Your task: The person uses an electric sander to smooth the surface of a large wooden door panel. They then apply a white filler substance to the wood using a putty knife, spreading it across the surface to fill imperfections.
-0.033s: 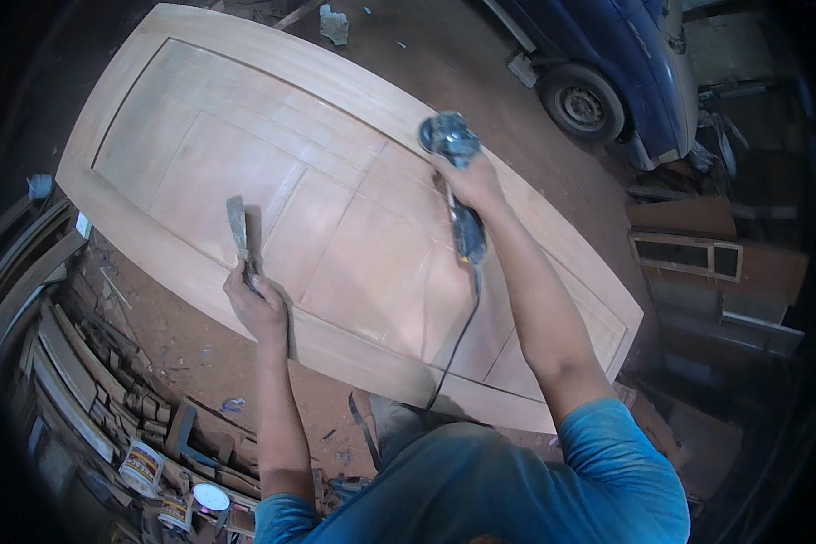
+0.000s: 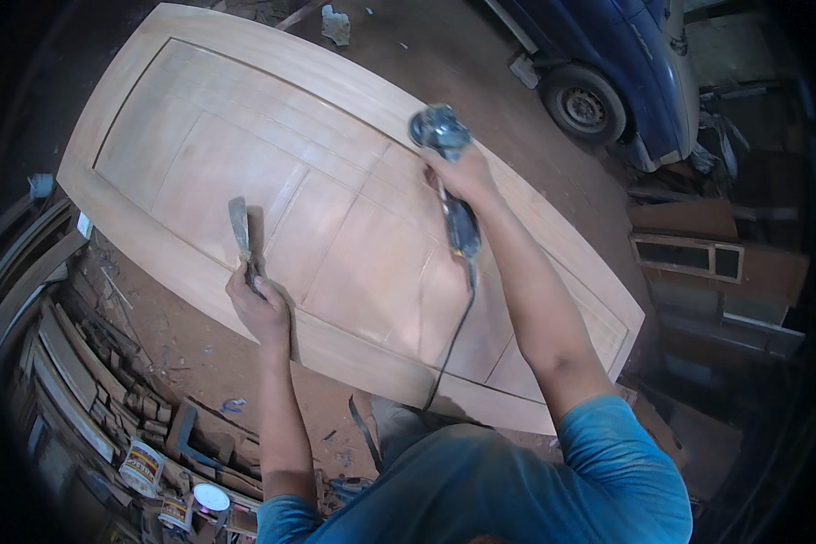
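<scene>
A large pale wooden panelled door (image 2: 245, 195) lies flat before me, with grooves across its inset panel. My right hand (image 2: 465, 172) is closed round the body of an angle grinder (image 2: 441, 131), whose round head is over the door's far frame rail; whether its disc touches the wood is hidden. The grinder's black cord (image 2: 455, 346) runs back over the door toward my body. At the near rail, my left hand (image 2: 261, 306) grips a putty knife (image 2: 239, 222) by its handle, blade pointing away over the panel.
Stacked wood offcuts (image 2: 82, 363) lie at the left, beside a white bucket (image 2: 142, 467) and a round white lid (image 2: 211, 497). A blue vehicle (image 2: 648, 82) with its wheel (image 2: 583, 104) stands at the far right. Wooden frames and boards (image 2: 684, 254) lean at the right.
My right hand and the grinder have shifted slightly left and away along the far rail, and the cord has moved with them. My left hand with the putty knife is nearly still.
</scene>
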